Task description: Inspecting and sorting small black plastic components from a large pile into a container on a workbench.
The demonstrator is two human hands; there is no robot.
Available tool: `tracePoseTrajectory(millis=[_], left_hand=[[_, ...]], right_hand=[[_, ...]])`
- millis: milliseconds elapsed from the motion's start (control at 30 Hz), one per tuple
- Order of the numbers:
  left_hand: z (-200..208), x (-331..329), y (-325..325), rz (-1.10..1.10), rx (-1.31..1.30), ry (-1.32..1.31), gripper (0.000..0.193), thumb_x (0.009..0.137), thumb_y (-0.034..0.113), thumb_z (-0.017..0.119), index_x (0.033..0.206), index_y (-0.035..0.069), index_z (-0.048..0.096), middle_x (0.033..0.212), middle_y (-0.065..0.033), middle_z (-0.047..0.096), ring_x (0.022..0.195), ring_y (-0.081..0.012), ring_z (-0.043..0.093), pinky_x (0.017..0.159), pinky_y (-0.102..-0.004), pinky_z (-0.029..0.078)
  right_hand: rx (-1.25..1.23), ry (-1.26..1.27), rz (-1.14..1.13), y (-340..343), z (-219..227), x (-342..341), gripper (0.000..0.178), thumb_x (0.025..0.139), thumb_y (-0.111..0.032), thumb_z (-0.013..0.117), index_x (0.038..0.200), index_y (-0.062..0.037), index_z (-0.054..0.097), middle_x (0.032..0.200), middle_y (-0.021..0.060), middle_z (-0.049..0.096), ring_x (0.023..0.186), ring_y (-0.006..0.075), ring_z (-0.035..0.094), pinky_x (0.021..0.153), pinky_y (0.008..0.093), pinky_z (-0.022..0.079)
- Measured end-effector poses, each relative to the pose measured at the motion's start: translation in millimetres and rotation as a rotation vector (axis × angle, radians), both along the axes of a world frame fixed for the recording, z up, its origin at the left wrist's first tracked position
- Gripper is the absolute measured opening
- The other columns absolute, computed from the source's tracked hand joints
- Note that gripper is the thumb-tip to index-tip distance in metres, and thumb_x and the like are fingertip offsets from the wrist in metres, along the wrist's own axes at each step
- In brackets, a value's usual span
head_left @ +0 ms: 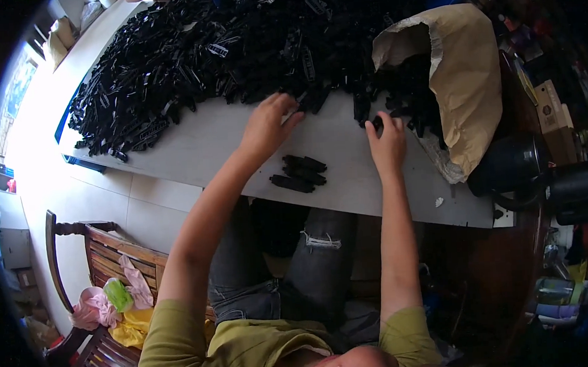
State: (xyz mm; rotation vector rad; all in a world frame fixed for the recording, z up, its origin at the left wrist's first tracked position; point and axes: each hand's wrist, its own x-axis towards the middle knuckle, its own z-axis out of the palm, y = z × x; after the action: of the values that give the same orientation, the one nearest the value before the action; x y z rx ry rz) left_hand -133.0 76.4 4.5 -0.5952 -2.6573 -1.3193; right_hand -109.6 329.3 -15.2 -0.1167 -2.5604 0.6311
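A big heap of small black plastic pieces (201, 55) covers the far part of the table. At its near edge is my left hand (269, 123), thumb and fingers apart, with nothing visible in it. My right hand (388, 145) is further right, its thumb and fingers closed around a dark plastic piece (377, 122), mostly hidden by the fingertips. Between my hands and nearer to me, several long black pieces (300, 173) lie side by side in a small group on the tabletop. A crumpled brown paper bag (468, 75) lies open on the right, black pieces spilling from its mouth.
The pale table (192, 145) ends just before my lap. Dark pots (509, 165) and a cardboard box (553, 110) stand at the right. A wooden chair (121, 249) with pink and yellow cloths is at the left. A white scrap (439, 202) lies near the table edge.
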Motion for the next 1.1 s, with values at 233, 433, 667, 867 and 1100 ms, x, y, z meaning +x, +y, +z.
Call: tracePoseTrajectory(millis=[233,433,667,867,1100], left_hand=[[-9.4,-1.1,2.3,0.159,-0.252,0.146,0.019,0.083,0.012,0.065,0.101,0.005,0.062,0.099,-0.0138,0.058,0.088,-0.0380,0.059,0.075,-0.0452,0.049],[1.9,23.6,-5.3,0.104,-0.286,-0.056,0.021,0.083,0.012,0.064,0.104,0.008,0.062,0.101,-0.0140,0.059,0.095,-0.0376,0.059,0.079,-0.0447,0.048],[-10.6,22.9,-7.0,-0.234,-0.024,0.079,0.028,0.081,0.002,0.066,0.107,0.005,0.058,0.103,-0.0143,0.062,0.093,-0.0333,0.064,0.079,-0.0419,0.052],[-20.0,19.6,-13.1,-0.300,0.109,-0.151,0.032,0.074,-0.006,0.072,0.102,0.000,0.058,0.107,-0.0114,0.061,0.098,-0.0225,0.064,0.085,-0.0335,0.054],[-23.2,11.7,-20.3,-0.295,0.200,-0.276,0.027,0.071,-0.007,0.075,0.093,-0.003,0.060,0.108,-0.0101,0.058,0.098,-0.0197,0.063,0.084,-0.0314,0.054]], right_hand=[[-0.018,-0.025,0.073,0.3,-7.0,12.6,0.025,0.084,-0.009,0.066,0.108,-0.0044,0.061,0.105,0.0164,0.059,0.090,0.0346,0.060,0.078,0.0381,0.050],[-0.707,-0.091,0.322,-14.9,-10.3,35.9,0.026,0.078,-0.003,0.069,0.104,-0.0011,0.063,0.097,0.0136,0.062,0.083,0.0324,0.061,0.076,0.0340,0.049],[-0.037,0.035,0.352,-27.1,3.6,40.2,0.023,0.072,-0.006,0.076,0.092,-0.0003,0.068,0.093,0.0120,0.063,0.090,0.0300,0.060,0.080,0.0361,0.047],[-0.147,-0.079,0.594,-39.9,1.4,23.2,0.026,0.069,-0.004,0.077,0.094,-0.0009,0.069,0.093,0.0108,0.064,0.089,0.0294,0.061,0.079,0.0351,0.048],[-0.240,-0.050,0.630,-47.9,-1.8,16.5,0.031,0.063,-0.004,0.081,0.093,-0.0015,0.071,0.090,0.0099,0.064,0.088,0.0265,0.059,0.078,0.0338,0.047]])
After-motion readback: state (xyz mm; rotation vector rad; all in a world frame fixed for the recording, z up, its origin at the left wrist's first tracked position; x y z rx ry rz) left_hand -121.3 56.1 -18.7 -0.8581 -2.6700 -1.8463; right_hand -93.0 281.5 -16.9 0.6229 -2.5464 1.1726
